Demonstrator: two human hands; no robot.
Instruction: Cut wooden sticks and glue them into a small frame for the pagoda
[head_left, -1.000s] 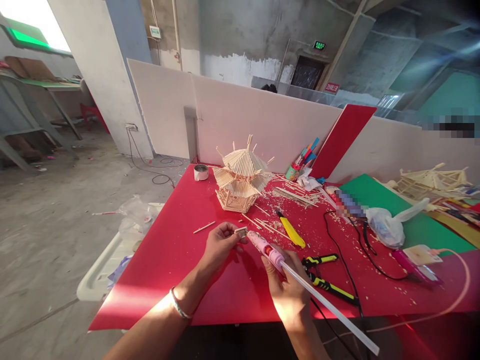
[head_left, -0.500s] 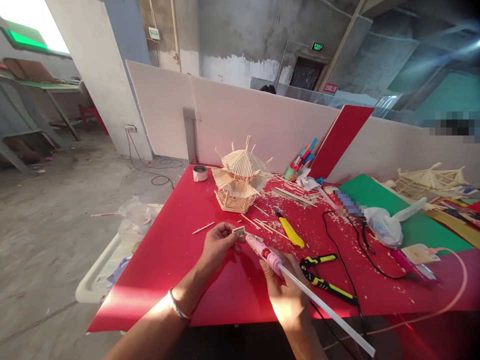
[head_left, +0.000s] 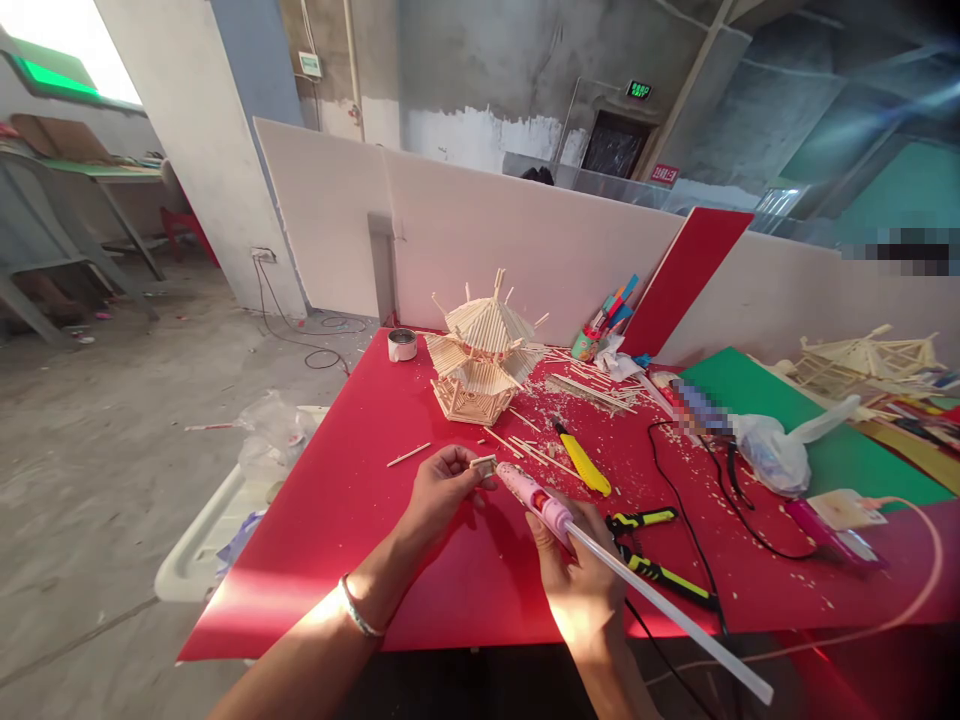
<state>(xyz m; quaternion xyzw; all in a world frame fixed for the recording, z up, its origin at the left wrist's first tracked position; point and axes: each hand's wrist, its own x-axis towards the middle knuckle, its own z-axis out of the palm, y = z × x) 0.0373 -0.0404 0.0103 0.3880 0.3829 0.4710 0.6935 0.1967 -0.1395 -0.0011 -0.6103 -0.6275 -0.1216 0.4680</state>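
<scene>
My left hand pinches a small piece made of short wooden sticks between thumb and fingers. My right hand is wrapped round a pink hot glue gun, whose nozzle points at that piece; I cannot tell whether the tip touches it. A long translucent glue stick juts from the back of the gun toward the lower right. Beyond both hands stands a tiered pagoda model built from thin wooden sticks, upright on the red tabletop.
Right of my hands lie a yellow utility knife and black-and-yellow pliers. Loose sticks and shavings are scattered near the pagoda. A tin, a pen holder, a plastic bag and black cables surround the work.
The glue gun in my right hand has shifted slightly right, its nozzle drawing a little back from the stick piece. My left hand keeps its pinch almost in place.
</scene>
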